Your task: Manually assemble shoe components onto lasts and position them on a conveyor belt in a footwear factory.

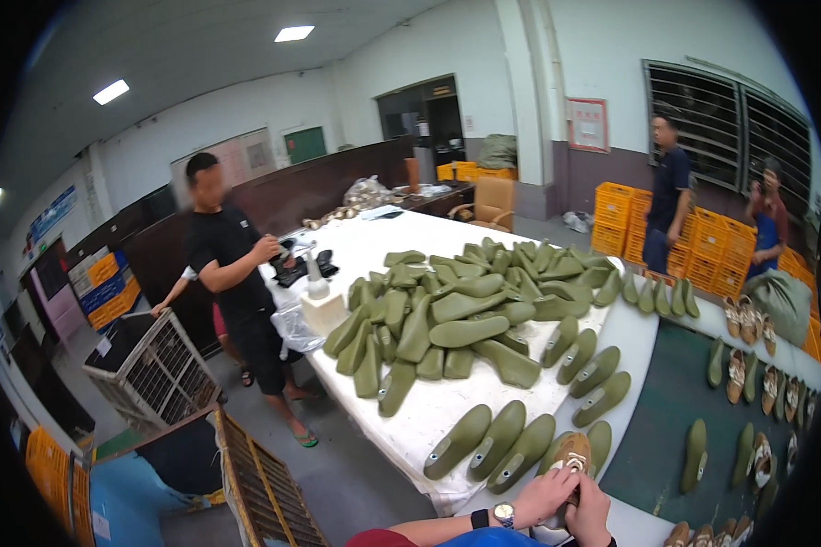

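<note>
A tan lace-up shoe [573,447] with white laces is between my hands at the near right edge of the table. My left hand [543,499], with a watch on its wrist, has its fingers closed at the lacing. On the other side, my right hand [589,512] curls round the shoe's opening. Part of the shoe is hidden under my fingers. Just beyond it lie several green shoe lasts [497,438] in a row. A large heap of more green lasts [470,305] covers the middle of the white table [401,456].
On my right, a dark green surface [657,428] bears lasts and tan shoes [735,376] in rows. A person in black [237,264] stands at the table's left side. Wheeled crates [155,365] are at the left; orange crates [611,219] and two people stand far right.
</note>
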